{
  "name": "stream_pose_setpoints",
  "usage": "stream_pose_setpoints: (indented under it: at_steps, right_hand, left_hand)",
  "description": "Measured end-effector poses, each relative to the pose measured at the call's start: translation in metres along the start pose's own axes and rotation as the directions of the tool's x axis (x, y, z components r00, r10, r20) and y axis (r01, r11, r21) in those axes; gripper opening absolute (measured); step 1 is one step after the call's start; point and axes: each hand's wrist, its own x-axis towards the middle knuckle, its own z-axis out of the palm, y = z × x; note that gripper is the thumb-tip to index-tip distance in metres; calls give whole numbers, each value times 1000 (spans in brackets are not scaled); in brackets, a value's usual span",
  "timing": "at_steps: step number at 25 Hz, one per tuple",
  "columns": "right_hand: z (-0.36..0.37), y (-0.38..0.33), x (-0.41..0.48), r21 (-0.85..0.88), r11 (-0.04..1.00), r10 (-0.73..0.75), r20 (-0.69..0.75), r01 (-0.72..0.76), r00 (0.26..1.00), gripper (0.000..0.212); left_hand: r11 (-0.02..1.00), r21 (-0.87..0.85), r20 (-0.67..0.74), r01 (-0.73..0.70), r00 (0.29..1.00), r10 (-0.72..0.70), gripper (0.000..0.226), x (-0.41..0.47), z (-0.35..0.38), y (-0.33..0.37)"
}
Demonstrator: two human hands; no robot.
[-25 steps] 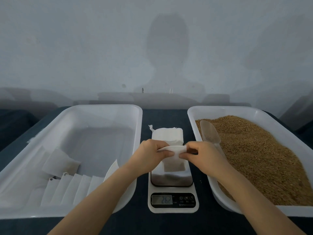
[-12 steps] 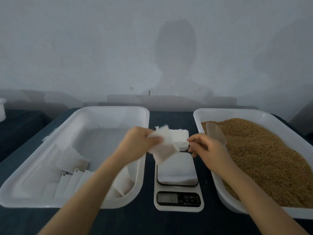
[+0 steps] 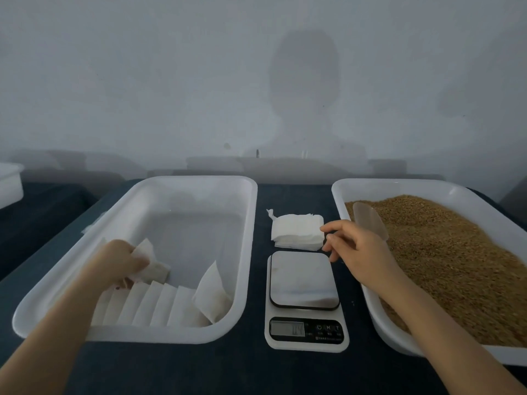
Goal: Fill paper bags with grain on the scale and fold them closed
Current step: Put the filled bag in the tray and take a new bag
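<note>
Left hand [image 3: 119, 263]: fingers and thumb curled round a filled paper bag [image 3: 152, 269], holding it low inside the left tray [image 3: 251, 223], just behind a row of folded bags [image 3: 154, 306] standing along the near wall; whether the held bag touches the tray floor cannot be told. Right hand [image 3: 356, 246]: holds nothing, fingers loosely spread and slightly bent, index tip at the right edge of a stack of empty bags [image 3: 296, 230]; contact cannot be confirmed. The stack lies on the table just behind the scale [image 3: 303, 280], whose platform carries nothing; its display digits are too blurred to read. One more bag [image 3: 212, 292] leans tilted at the right end of the row. The right tray [image 3: 342, 189] is heaped with brown grain [image 3: 442, 252], and a translucent scoop [image 3: 369, 220] stands in it, its lower part hidden behind the right hand. That tray is cut off at the frame's right edge. A white container [image 3: 10, 186] is cut off at the left edge. The table [image 3: 171, 366] is covered in dark blue. The wall [image 3: 142, 81] behind is plain, pale and dim, carrying a person's shadow.
</note>
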Motion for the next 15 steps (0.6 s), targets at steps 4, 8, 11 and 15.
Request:
stream_pose_setpoints:
  at_steps: [4,8,11,15]
  right_hand:
    - [-1,-1,-2,-7,1000,-8,-10,8,1000,21]
    - [-2,0,-1,9,999,46,-83,-45,995,19]
    - [-6,4,2,-38,990,125,-182,-134,975,18]
    - [-7,6,2,-82,977,180,-189,-199,965,17]
  left_hand:
    - [995,-3,31,103,994,-103,18,5,-3,-2]
    - [956,281,-134,86,990,-49,20,-7,-10,23]
    - [879,473,-349,-61,903,250,19,-30,-3,77]
    - [776,440,-246,-452,770,589,22,-57,38,179]
